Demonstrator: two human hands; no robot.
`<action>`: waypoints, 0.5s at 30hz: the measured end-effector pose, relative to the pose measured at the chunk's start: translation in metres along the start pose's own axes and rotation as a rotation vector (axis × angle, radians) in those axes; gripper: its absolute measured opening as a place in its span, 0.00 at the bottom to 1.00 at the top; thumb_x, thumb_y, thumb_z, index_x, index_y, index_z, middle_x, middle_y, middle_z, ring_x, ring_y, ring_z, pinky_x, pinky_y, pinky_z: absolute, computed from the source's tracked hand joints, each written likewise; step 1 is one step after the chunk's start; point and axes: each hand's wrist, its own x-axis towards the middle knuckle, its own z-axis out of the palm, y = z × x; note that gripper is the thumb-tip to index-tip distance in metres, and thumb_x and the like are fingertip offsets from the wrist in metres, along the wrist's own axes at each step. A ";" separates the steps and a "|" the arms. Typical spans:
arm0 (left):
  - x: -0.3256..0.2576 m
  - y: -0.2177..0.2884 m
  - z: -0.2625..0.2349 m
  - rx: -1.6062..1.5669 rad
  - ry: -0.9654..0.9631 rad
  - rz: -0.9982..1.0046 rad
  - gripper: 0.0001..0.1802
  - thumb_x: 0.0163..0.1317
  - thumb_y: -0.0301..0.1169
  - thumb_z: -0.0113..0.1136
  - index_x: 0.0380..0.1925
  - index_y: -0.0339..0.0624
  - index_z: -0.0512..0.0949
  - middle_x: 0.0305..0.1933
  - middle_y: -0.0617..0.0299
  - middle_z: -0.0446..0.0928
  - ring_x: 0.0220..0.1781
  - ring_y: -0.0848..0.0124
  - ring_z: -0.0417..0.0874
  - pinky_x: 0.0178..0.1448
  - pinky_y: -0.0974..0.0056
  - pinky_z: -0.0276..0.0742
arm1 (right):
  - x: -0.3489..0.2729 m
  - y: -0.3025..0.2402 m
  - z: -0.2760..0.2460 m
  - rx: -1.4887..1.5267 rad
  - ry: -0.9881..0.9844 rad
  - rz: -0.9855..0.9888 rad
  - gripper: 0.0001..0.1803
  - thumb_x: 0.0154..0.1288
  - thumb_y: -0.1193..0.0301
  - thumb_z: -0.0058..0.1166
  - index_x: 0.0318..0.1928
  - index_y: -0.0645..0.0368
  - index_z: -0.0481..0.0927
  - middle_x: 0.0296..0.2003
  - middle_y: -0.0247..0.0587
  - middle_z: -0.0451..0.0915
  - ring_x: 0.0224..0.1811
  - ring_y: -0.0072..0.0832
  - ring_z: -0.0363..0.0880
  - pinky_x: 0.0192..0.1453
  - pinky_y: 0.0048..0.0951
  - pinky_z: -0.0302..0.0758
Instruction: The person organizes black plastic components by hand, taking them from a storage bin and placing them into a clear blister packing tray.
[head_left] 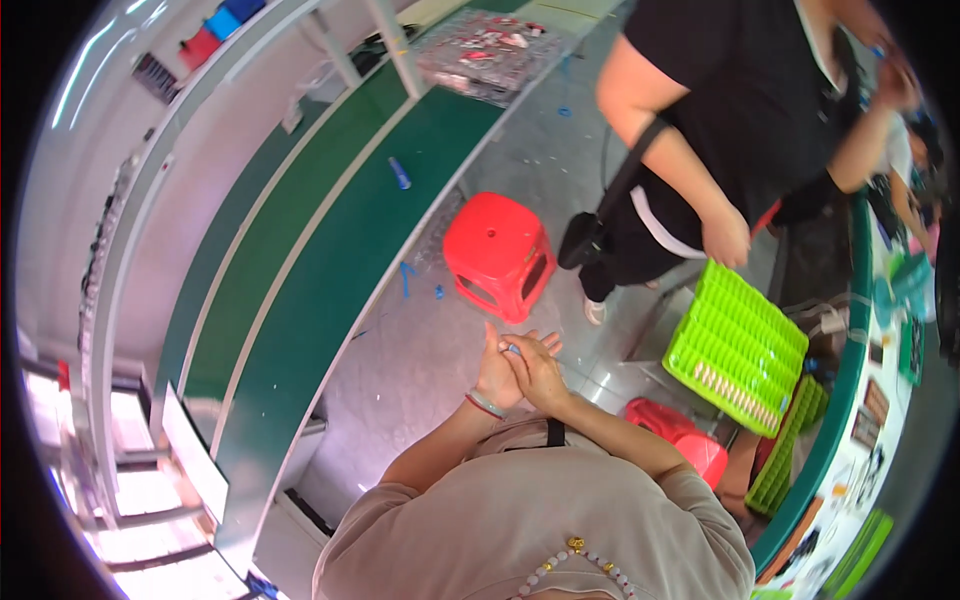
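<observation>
My left hand (pixel 497 378) is in front of my body, its thumb raised and its fingertips stretched out past the other hand. A red band and a pale bracelet (pixel 485 405) circle that wrist. Across the left palm lies my right hand (pixel 541 380), its fingers bent in against it. Between the two hands shows a small blue and whitish thing (pixel 513 349), too small to name; it may sit on a finger or be pinched. Beyond my hands stands a red plastic stool (pixel 495 245).
A long green workbench (pixel 350 215) runs along the left, with a small blue tube-like item (pixel 399 173) on it. At right, a person in black (pixel 740 110) stands beside a bright green slotted tray (pixel 735 345). Another red stool (pixel 690 440) is near my right elbow.
</observation>
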 end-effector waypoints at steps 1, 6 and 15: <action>0.006 0.009 -0.002 -0.082 0.003 -0.026 0.45 0.50 0.67 0.35 0.57 0.42 0.51 0.62 0.47 0.52 0.63 0.56 0.54 0.63 0.52 0.52 | 0.009 0.008 -0.002 -0.036 -0.035 0.144 0.15 0.58 0.74 0.46 0.46 0.62 0.68 0.39 0.50 0.73 0.39 0.40 0.72 0.46 0.37 0.68; 0.035 0.048 -0.044 0.225 0.102 -0.055 0.37 0.54 0.58 0.44 0.54 0.43 0.55 0.55 0.47 0.59 0.54 0.61 0.65 0.59 0.57 0.57 | 0.047 0.078 -0.002 0.439 0.058 0.942 0.14 0.58 0.73 0.48 0.46 0.58 0.69 0.29 0.37 0.75 0.24 0.23 0.72 0.29 0.24 0.72; 0.161 0.186 -0.223 0.308 1.034 -0.190 0.47 0.45 0.61 0.53 0.60 0.52 0.47 0.54 0.49 0.59 0.54 0.55 0.62 0.51 0.42 0.61 | 0.026 0.168 0.007 0.473 0.092 1.392 0.16 0.57 0.70 0.48 0.47 0.60 0.68 0.32 0.40 0.76 0.27 0.23 0.74 0.29 0.23 0.72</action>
